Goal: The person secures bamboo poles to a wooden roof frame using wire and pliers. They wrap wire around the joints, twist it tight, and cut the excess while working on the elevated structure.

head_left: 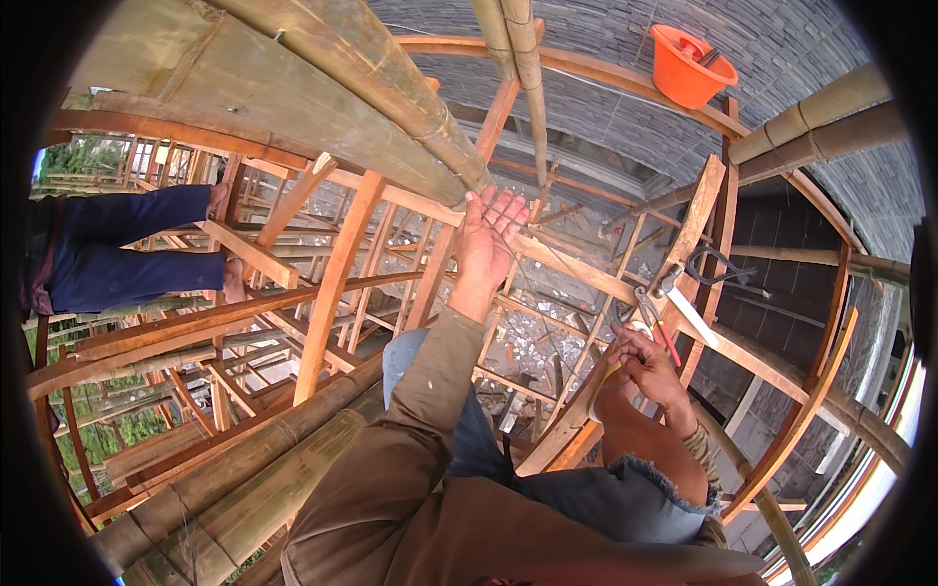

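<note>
My left hand (488, 244) reaches forward, palm up with its fingers spread. It is beside the lower end of a thick bamboo pole (376, 73), and a thin dark line like wire crosses near the palm. My right hand (653, 369) is over my bent knee, its fingers curled together; whatever they pinch, if anything, is hidden. Just beyond it, red-handled pliers (661, 332) and a hammer with a pale handle (692, 314) hang on or lean against a wooden beam (692, 227). A dark curved metal tool (711, 266) is beside them.
Timber and bamboo framing surrounds me, with debris-strewn ground (552, 337) far below. At left, another person's dark blue trouser legs (137, 249) rest on the beams. An orange bucket (690, 83) holding tools stands at the far right, near a grey stone-patterned wall (606, 93).
</note>
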Demonstrator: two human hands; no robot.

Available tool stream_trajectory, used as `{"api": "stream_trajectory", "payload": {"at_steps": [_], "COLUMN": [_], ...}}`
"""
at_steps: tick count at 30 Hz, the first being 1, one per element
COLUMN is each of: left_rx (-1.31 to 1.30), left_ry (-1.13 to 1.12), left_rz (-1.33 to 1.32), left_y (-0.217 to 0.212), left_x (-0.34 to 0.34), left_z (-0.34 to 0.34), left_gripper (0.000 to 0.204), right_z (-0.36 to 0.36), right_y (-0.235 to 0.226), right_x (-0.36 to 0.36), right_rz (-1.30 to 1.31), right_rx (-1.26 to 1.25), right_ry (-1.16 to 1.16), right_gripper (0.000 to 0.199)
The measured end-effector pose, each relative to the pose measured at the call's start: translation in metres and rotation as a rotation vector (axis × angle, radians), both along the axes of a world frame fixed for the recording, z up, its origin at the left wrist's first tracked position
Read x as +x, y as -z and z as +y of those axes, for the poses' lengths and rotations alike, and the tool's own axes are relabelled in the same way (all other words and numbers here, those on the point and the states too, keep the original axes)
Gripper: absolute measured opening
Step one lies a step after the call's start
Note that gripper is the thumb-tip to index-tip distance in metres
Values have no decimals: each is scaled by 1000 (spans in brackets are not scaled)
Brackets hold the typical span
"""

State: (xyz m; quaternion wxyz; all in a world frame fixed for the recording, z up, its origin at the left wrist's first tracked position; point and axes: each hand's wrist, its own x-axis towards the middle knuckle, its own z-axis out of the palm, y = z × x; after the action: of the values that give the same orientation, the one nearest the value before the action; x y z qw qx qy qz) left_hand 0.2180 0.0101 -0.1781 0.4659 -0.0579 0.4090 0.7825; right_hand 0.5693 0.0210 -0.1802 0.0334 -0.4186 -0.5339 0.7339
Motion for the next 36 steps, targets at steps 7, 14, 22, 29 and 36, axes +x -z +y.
{"api": "stream_trajectory", "payload": {"at_steps": [7,14,22,29,36], "left_rx": [1,16,-132,-170,-137], "left_ry": [-112,-209,-343,-413,-360], "left_rz": [-24,-105,-231,-310,-289], "left_y": [16,23,39,55,45], "left_x": [-5,-7,-13,-28,-35], "left_z": [-3,-9,-27,-48,-56], "left_gripper": [58,49,44,43,44], "right_z": [-10,-15,-11,-18,-18], "right_y": [41,44,48,63,60], "right_x": [6,11,24,28,16], "right_rz": [-72,36,48,125,43], "right_rx": [-283,-428,-833,-712,-530], "right_ry": [465,521,493,615,250], "right_gripper": [15,29,40,25,24]}}
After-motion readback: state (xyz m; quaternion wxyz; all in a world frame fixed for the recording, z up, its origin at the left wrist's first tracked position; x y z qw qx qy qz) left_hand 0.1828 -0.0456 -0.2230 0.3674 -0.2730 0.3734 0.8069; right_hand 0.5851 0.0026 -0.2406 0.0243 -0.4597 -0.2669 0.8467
